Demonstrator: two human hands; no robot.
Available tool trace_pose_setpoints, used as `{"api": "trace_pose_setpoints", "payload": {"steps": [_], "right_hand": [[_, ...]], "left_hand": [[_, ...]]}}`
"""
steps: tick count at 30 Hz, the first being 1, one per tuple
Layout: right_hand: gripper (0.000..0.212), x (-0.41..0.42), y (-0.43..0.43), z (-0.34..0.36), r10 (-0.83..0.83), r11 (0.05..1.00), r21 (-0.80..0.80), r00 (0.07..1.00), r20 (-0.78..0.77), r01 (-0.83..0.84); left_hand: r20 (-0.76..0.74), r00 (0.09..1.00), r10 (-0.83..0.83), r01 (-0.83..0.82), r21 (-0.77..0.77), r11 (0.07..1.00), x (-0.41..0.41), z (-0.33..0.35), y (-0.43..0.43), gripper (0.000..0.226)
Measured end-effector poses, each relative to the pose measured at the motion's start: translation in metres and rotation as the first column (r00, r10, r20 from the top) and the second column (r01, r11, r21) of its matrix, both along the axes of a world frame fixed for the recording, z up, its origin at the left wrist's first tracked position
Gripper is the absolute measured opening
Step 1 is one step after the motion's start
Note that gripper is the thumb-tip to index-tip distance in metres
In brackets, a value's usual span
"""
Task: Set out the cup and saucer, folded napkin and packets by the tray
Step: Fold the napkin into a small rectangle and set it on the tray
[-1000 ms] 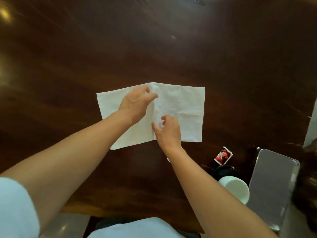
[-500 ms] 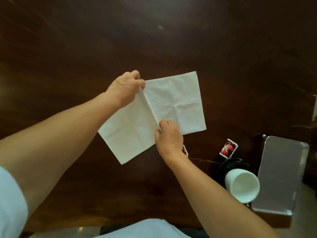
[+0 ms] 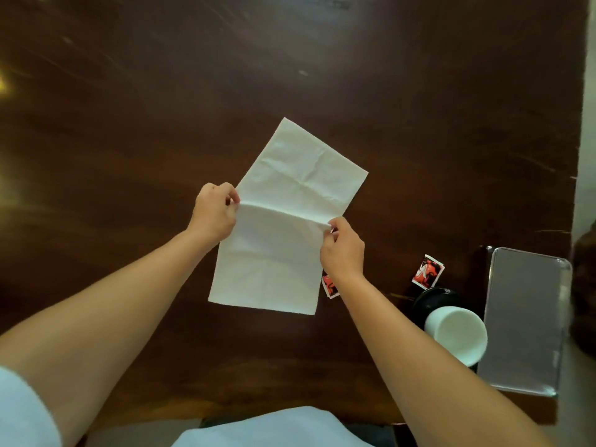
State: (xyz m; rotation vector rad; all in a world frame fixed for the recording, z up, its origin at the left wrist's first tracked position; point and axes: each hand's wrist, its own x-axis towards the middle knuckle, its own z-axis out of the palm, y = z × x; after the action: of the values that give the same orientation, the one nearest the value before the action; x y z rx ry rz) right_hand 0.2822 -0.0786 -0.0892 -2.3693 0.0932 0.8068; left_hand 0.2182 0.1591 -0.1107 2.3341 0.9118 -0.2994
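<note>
Napkin (image 3: 283, 227) pinched at mid-crease by left hand (image 3: 214, 212) and right hand (image 3: 342, 250) over bench (image 3: 129, 124); packets (image 3: 428, 271), cup (image 3: 456, 335), tray (image 3: 525, 317) right.

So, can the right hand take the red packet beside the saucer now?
Probably not yet: the right hand pinches the napkin. The packet lies uncovered close by, so after letting go, likely yes.

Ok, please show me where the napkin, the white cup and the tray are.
napkin (image 3: 303, 162): head view, on its far half beyond the crease.
white cup (image 3: 458, 333): head view, on its inner wall.
tray (image 3: 527, 317): head view, on its bare metal floor.
</note>
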Motion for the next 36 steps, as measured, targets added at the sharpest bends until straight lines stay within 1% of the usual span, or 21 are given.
{"api": "trace_pose_setpoints", "payload": {"steps": [1, 3, 5, 6, 7, 9, 11, 13, 17, 20, 22, 25, 26, 27, 28, 29, 30, 32, 33, 34, 36], "right_hand": [[0.016, 0.000, 0.001, 0.001, -0.058, 0.998, 0.030, 0.998, -0.036, 0.059], [0.013, -0.001, 0.001, 0.004, -0.149, 0.986, 0.061, 0.984, -0.098, 0.155], [0.010, -0.003, 0.001, 0.006, -0.187, 0.975, 0.101, 0.974, -0.127, 0.200], [0.009, -0.003, 0.000, 0.007, -0.195, 0.968, 0.135, 0.972, -0.129, 0.212], [0.010, -0.003, -0.001, 0.008, -0.198, 0.960, 0.176, 0.971, -0.131, 0.219], [0.018, -0.001, -0.004, 0.013, -0.183, 0.944, 0.251, 0.973, -0.143, 0.215], [0.020, 0.002, -0.008, 0.016, -0.159, 0.941, 0.280, 0.980, -0.122, 0.188], [0.017, 0.005, -0.012, 0.021, -0.147, 0.946, 0.282, 0.987, -0.069, 0.160], [0.009, 0.012, -0.020, 0.034, -0.120, 0.954, 0.280, 0.992, 0.035, 0.105], [0.006, 0.023, -0.025, 0.045, -0.091, 0.953, 0.298, 0.991, 0.101, 0.057], [0.010, 0.033, -0.027, 0.053, -0.080, 0.953, 0.300, 0.987, 0.139, 0.035], [0.014, 0.044, -0.028, 0.064, -0.068, 0.953, 0.301, 0.981, 0.181, 0.011], [0.014, 0.048, -0.028, 0.068, -0.069, 0.955, 0.297, 0.978, 0.199, 0.007], [0.014, 0.051, -0.029, 0.073, -0.069, 0.958, 0.287, 0.972, 0.224, 0.002], [0.013, 0.055, -0.029, 0.077, -0.066, 0.962, 0.273, 0.964, 0.257, -0.007], [0.011, 0.059, -0.030, 0.082, -0.056, 0.966, 0.258, 0.954, 0.293, -0.022], [0.009, 0.063, -0.031, 0.086, -0.043, 0.968, 0.246, 0.945, 0.325, -0.041], [0.007, 0.072, -0.032, 0.095, -0.009, 0.971, 0.224, 0.922, 0.386, -0.085], [0.008, 0.077, -0.032, 0.100, 0.012, 0.972, 0.209, 0.908, 0.419, -0.109], [0.009, 0.081, -0.032, 0.105, 0.031, 0.973, 0.192, 0.892, 0.450, -0.131], [0.011, 0.087, -0.031, 0.114, 0.060, 0.971, 0.171, 0.863, 0.502, -0.167]], "left_hand": [[0.002, 1.000, 0.022, -0.022, -0.032, 0.999, -0.002, 0.000, -0.001, 0.010], [-0.012, 0.999, 0.053, -0.054, -0.109, 0.993, -0.004, 0.001, -0.005, 0.027], [-0.031, 0.996, 0.088, -0.093, -0.200, 0.975, -0.005, 0.002, -0.010, 0.046], [-0.033, 0.993, 0.112, -0.116, -0.233, 0.965, -0.006, 0.002, -0.012, 0.050], [-0.030, 0.991, 0.130, -0.134, -0.254, 0.958, -0.005, 0.002, -0.015, 0.051], [-0.003, 0.989, 0.148, -0.143, -0.286, 0.947, -0.005, 0.003, -0.018, 0.045], [0.036, 0.982, 0.187, -0.165, -0.330, 0.929, -0.005, 0.006, -0.018, 0.037], [0.066, 0.975, 0.213, -0.178, -0.342, 0.923, -0.007, 0.012, -0.015, 0.032], [0.147, 0.980, 0.138, -0.090, -0.293, 0.952, -0.005, 0.038, -0.006, 0.028], [0.233, 0.961, 0.149, -0.067, -0.327, 0.943, 0.001, 0.064, -0.001, 0.027], [0.273, 0.944, 0.187, -0.064, -0.404, 0.913, 0.006, 0.083, 0.000, 0.027], [0.307, 0.898, 0.316, -0.078, -0.594, 0.800, 0.013, 0.108, 0.000, 0.026], [0.313, 0.884, 0.348, -0.076, -0.639, 0.766, 0.015, 0.115, 0.000, 0.026], [0.320, 0.877, 0.359, -0.070, -0.653, 0.754, 0.018, 0.121, 0.000, 0.025], [0.331, 0.876, 0.351, -0.065, -0.639, 0.766, 0.022, 0.125, -0.001, 0.024], [0.351, 0.878, 0.325, -0.059, -0.596, 0.801, 0.025, 0.129, -0.001, 0.024], [0.379, 0.881, 0.283, -0.049, -0.521, 0.852, 0.029, 0.132, -0.001, 0.023], [0.441, 0.886, 0.144, -0.009, -0.294, 0.956, 0.036, 0.137, 0.001, 0.021], [0.463, 0.885, 0.056, 0.023, -0.164, 0.986, 0.039, 0.141, 0.002, 0.020], [0.480, 0.877, -0.026, 0.057, -0.050, 0.997, 0.041, 0.144, 0.003, 0.019], [0.519, 0.844, -0.139, 0.103, 0.097, 0.990, 0.044, 0.152, 0.005, 0.019]]}}
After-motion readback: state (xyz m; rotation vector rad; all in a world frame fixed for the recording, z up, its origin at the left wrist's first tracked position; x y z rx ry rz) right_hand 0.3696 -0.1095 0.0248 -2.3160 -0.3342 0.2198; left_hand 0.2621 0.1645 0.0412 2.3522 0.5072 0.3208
